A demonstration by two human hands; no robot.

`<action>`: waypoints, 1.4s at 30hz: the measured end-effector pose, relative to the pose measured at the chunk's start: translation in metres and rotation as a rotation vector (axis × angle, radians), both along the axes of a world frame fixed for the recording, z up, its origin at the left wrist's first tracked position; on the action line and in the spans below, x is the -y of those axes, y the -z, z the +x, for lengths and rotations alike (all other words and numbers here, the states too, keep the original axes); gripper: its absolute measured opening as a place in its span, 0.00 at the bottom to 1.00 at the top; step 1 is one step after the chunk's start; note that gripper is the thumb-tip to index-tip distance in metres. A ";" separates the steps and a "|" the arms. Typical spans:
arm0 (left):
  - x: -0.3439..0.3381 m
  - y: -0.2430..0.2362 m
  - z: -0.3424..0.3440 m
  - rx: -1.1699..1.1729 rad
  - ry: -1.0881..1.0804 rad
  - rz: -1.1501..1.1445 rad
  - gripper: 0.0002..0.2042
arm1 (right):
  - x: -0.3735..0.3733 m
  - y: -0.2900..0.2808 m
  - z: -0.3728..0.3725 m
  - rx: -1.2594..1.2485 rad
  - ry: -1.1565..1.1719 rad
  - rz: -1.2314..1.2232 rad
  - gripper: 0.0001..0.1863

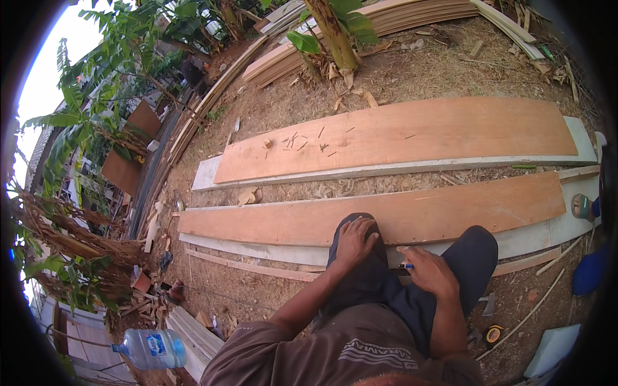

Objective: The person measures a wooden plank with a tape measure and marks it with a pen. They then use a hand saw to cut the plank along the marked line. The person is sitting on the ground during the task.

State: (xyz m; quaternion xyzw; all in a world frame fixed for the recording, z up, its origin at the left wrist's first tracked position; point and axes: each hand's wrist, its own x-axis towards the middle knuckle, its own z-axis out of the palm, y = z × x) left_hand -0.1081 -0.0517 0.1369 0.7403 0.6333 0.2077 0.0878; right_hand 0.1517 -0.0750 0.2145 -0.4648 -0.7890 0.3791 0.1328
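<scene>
My left hand [357, 239] rests on my left knee, fingers lying over it with nothing held. My right hand [429, 271] is beside my right thigh, closed on a small blue-and-black pen-like object [406, 266]. Just beyond my knees lies a long reddish plywood strip [290, 219] on pale boards [219, 242]. Farther forward, a second plywood panel [450, 128] lies on a white board, with several small wood bits [302, 143] on it.
Stacked planks [412, 18] and banana plants [331, 45] stand ahead. A water jug [151, 347] is at lower left, an axe-like tool [489, 305] and tape measure [494, 334] at lower right. Another person's sandalled foot [582, 206] is at the right edge.
</scene>
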 end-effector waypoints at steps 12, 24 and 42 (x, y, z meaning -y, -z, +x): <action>0.000 -0.006 0.000 -0.001 0.004 -0.035 0.21 | -0.003 0.002 -0.002 0.012 -0.015 -0.015 0.24; 0.001 -0.001 -0.001 0.001 0.002 0.002 0.21 | -0.003 0.002 -0.003 0.001 -0.018 -0.009 0.25; -0.003 0.004 -0.004 0.013 0.008 -0.029 0.19 | -0.004 0.005 -0.004 -0.003 -0.017 -0.012 0.20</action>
